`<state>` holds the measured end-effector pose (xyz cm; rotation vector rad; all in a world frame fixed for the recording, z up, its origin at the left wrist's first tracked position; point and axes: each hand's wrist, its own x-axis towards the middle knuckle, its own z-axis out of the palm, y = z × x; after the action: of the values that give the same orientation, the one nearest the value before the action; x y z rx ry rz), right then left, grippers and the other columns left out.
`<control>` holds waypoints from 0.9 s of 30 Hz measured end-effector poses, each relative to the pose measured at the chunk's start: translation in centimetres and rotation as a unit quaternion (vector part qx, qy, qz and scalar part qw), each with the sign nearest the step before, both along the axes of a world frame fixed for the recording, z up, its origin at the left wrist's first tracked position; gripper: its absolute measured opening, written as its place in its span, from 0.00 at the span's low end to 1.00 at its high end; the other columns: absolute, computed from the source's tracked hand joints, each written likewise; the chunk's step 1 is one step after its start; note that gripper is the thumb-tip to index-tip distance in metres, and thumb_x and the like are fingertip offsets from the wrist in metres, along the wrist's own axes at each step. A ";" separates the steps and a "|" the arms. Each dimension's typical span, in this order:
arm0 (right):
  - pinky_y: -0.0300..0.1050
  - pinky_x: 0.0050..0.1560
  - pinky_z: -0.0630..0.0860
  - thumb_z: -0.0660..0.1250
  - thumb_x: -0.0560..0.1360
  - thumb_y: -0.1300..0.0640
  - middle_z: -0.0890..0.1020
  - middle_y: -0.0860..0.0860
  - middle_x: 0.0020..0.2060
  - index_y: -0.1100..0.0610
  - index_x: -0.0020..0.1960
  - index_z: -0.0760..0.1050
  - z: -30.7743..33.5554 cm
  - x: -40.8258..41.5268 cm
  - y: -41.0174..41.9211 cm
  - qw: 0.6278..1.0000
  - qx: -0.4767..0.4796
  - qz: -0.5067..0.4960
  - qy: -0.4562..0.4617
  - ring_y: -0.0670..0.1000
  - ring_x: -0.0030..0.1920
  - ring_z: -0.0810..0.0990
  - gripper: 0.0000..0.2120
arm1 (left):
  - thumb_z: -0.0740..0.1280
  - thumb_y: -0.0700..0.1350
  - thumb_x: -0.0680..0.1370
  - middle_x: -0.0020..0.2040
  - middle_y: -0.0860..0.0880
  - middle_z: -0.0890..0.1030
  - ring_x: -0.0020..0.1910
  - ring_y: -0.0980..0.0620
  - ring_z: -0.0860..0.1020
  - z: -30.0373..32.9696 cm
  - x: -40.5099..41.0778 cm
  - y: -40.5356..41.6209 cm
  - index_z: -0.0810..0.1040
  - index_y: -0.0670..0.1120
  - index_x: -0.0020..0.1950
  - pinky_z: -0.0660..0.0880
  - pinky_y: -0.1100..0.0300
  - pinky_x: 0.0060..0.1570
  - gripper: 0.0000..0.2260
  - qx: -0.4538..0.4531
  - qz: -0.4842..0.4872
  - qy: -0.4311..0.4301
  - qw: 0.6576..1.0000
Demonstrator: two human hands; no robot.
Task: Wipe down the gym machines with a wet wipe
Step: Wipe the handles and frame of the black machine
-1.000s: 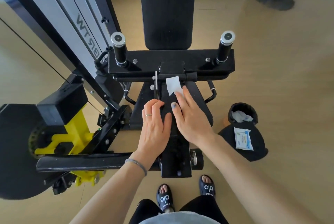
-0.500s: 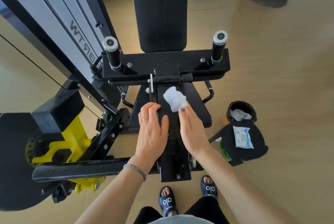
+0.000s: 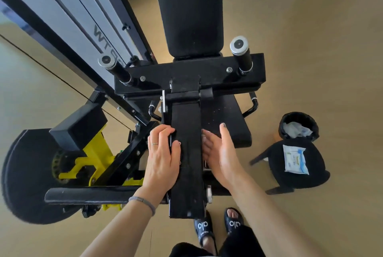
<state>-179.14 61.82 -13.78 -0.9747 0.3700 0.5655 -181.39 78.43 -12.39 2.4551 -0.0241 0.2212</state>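
Two hands worked the black central beam of a gym machine. The left hand curled over the beam's left edge, gripping it, while the right hand pressed flat, fingers straight, against the beam's right side. The wet wipe barely showed, a pale sliver under the right fingers, so how it lay could not be told. Beyond stood the seat pad, the back pad and two grip handles. To the right, a pack of wipes lay on a black stool beside a bin holding crumpled wipes. The job looked partway through: the beam was under way, and pads and handles seemingly remained.
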 end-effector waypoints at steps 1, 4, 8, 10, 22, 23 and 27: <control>0.48 0.67 0.74 0.43 0.83 0.34 0.85 0.48 0.59 0.50 0.64 0.77 0.0 1.1 -0.2 1.000 0.017 0.002 0.001 0.48 0.62 0.82 0.30 | 0.55 0.50 0.83 0.65 0.54 0.66 0.65 0.53 0.66 0.0 0.0 0.0 0.70 0.46 0.65 0.66 0.60 0.64 0.14 0.003 0.001 0.001 1.000; 0.48 0.64 0.75 0.45 0.84 0.35 0.84 0.50 0.61 0.49 0.63 0.77 0.8 6.1 0.2 1.000 0.024 -0.010 -0.016 0.50 0.62 0.82 0.27 | 0.54 0.50 0.82 0.65 0.52 0.67 0.65 0.50 0.68 0.1 -0.1 -0.1 0.70 0.46 0.65 0.68 0.57 0.65 0.16 0.005 0.009 0.001 1.000; 0.49 0.67 0.73 0.50 0.83 0.35 0.82 0.51 0.65 0.48 0.65 0.78 1.1 7.4 1.0 1.000 -0.012 -0.026 -0.004 0.53 0.66 0.79 0.25 | 0.54 0.48 0.82 0.64 0.52 0.69 0.63 0.48 0.70 0.2 -0.1 -0.3 0.71 0.44 0.64 0.71 0.50 0.65 0.15 0.010 0.013 -0.013 1.000; 0.46 0.62 0.75 0.49 0.84 0.35 0.82 0.51 0.65 0.51 0.70 0.75 0.5 4.0 0.5 1.000 0.012 -0.014 0.012 0.52 0.65 0.80 0.28 | 0.55 0.48 0.82 0.64 0.52 0.69 0.62 0.48 0.70 0.2 -0.1 -0.4 0.72 0.44 0.64 0.71 0.48 0.64 0.14 0.010 0.016 -0.020 1.000; 0.51 0.80 0.59 0.50 0.83 0.34 0.74 0.42 0.71 0.47 0.74 0.71 0.6 3.1 0.1 0.997 -0.036 0.004 -0.063 0.43 0.74 0.69 0.28 | 0.55 0.48 0.82 0.63 0.53 0.68 0.62 0.49 0.70 0.3 -0.1 -0.3 0.71 0.45 0.64 0.71 0.48 0.63 0.14 0.019 0.012 -0.020 1.000; 0.50 0.80 0.58 0.50 0.81 0.32 0.72 0.39 0.73 0.47 0.77 0.69 0.5 1.3 0.3 0.995 -0.061 0.021 -0.076 0.41 0.75 0.66 0.31 | 0.55 0.48 0.82 0.63 0.53 0.68 0.61 0.49 0.70 0.2 -0.1 -0.2 0.71 0.45 0.64 0.71 0.48 0.63 0.13 0.020 0.010 -0.022 0.999; 0.37 0.74 0.61 0.51 0.85 0.40 0.69 0.36 0.73 0.45 0.78 0.65 0.7 -3.4 0.3 0.968 -0.157 0.020 -0.193 0.32 0.73 0.64 0.24 | 0.55 0.48 0.82 0.63 0.53 0.69 0.61 0.49 0.70 0.1 -0.2 -0.1 0.71 0.45 0.64 0.71 0.50 0.63 0.14 0.026 0.006 -0.027 0.999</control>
<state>-182.51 62.17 -13.05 -1.3723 0.0902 0.3440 -181.56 78.33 -12.31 2.5002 -0.0378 0.2956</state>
